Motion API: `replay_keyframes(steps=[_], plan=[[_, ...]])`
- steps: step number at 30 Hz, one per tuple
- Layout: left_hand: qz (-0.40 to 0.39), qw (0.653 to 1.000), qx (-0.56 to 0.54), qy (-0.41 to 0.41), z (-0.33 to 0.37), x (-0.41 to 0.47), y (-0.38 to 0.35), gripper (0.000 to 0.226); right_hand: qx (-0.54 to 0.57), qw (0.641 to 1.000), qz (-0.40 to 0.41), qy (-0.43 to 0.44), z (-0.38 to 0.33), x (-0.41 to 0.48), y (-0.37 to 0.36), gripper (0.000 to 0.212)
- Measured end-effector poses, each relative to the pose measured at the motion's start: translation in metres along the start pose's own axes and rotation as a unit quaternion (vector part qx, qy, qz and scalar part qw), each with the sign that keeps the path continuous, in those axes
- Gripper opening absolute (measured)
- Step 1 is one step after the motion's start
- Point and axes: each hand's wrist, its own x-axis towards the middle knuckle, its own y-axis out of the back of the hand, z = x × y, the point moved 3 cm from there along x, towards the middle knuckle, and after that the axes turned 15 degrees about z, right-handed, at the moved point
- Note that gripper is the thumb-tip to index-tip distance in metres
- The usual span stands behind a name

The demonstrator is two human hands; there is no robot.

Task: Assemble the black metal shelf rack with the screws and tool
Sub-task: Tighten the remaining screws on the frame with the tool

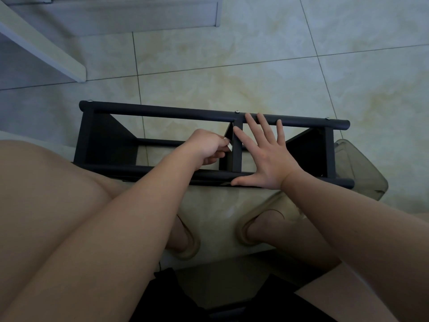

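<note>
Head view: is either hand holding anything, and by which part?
Left-hand grip is curled beside the rack's middle bar; whether it pinches anything cannot be told. Right-hand grip lies open across the rack, holding nothing.

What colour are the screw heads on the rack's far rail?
Silver screw heads, head view.

Floor is glossy beige marble-look tile w/ dark grout lines. Top left corner of the floor has a white slanted board, and a white cabinet base runs along the top edge next to it. Smoky see-thru plastic bin sits toward the right edge. 2 beige slippers nearer the btm, right slipper and left slipper, both on feet. Black fabric at the btm edge, can't tell what it is.
</note>
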Motion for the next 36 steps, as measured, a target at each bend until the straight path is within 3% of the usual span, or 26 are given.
replay_keyframes(steps=[8, 27, 36], plan=[[-0.023, 0.998, 0.047, 0.025, -0.001, 0.001, 0.007, 0.015, -0.004, 1.0, -0.001, 0.0, 0.0, 0.0, 0.0, 0.125], [-0.043, 0.997, 0.042, 0.057, -0.001, -0.005, -0.006, 0.014, -0.004, 1.0, 0.001, 0.002, 0.001, 0.0, -0.002, 0.125], [-0.052, 0.995, 0.079, 0.024, 0.0, -0.006, -0.004, 0.019, -0.008, 1.0, -0.006, 0.001, -0.001, 0.0, -0.002, 0.125]])
